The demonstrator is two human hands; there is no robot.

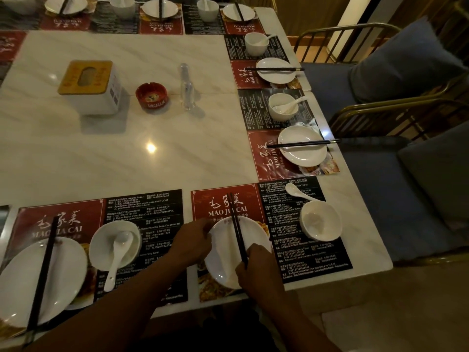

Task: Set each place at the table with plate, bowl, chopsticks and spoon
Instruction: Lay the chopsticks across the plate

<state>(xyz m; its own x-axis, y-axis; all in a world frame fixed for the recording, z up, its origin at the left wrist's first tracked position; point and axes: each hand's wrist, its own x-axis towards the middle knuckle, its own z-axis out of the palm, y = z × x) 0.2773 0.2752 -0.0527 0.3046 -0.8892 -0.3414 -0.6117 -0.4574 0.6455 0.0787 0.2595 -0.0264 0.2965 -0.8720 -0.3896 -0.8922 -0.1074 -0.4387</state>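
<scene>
While the right hand (256, 268) curls its fingers round the near ends of a pair of dark chopsticks (237, 229), the left hand (193, 243) pinches the left rim of the white plate (223, 252) that the sticks lie across, so both hands are closed on something. The chopsticks run side by side over the plate's middle, their far tips reaching past its rim onto the red part of the placemat (225, 201) under it. This plate sits at the near edge of the pale marbled worktop (127, 158), close to its right corner. Just to the right, on the black part of the same mat, stands an empty white bowl (320, 219), and a white spoon (298, 191) lies on the mat beyond it, its handle pointing at the bowl's rim. To the left a second setting (38, 278) has chopsticks across its plate and a spoon resting in its bowl. Along the right edge two further settings (302, 151) are laid likewise. Nearer the middle stand a tissue box (88, 87), a red ashtray (151, 97) and a clear bottle (187, 90).
</scene>
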